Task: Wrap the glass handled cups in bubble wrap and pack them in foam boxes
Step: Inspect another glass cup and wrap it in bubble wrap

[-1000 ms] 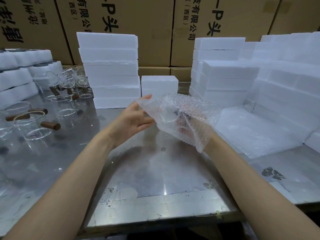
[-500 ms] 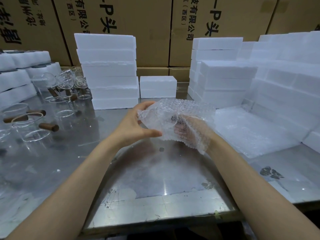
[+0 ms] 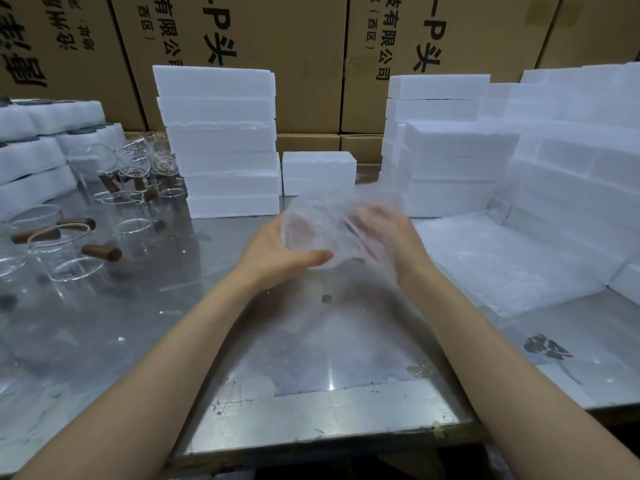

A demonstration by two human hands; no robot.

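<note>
A glass cup bundled in bubble wrap (image 3: 320, 225) is held above the middle of the steel table (image 3: 311, 348). My left hand (image 3: 277, 252) grips the bundle from the left, thumb underneath. My right hand (image 3: 389, 232) grips it from the right, its fingers blurred and partly behind the wrap. The cup itself is hard to make out through the wrap. Several bare glass cups with brown wooden handles (image 3: 78, 251) stand and lie on the table's left side. A small closed foam box (image 3: 318, 173) sits just behind the bundle.
A tall stack of foam boxes (image 3: 218, 143) stands back left of centre; more foam stacks (image 3: 450, 147) fill the right. Sheets of bubble wrap (image 3: 491, 261) lie at the right. More foam pieces (image 3: 34, 147) sit far left. Cardboard cartons (image 3: 294, 46) wall the back.
The loose flap of wrap that hung over my right wrist has been folded up around the cup. Both hands have closed in on the bundle and turned it.
</note>
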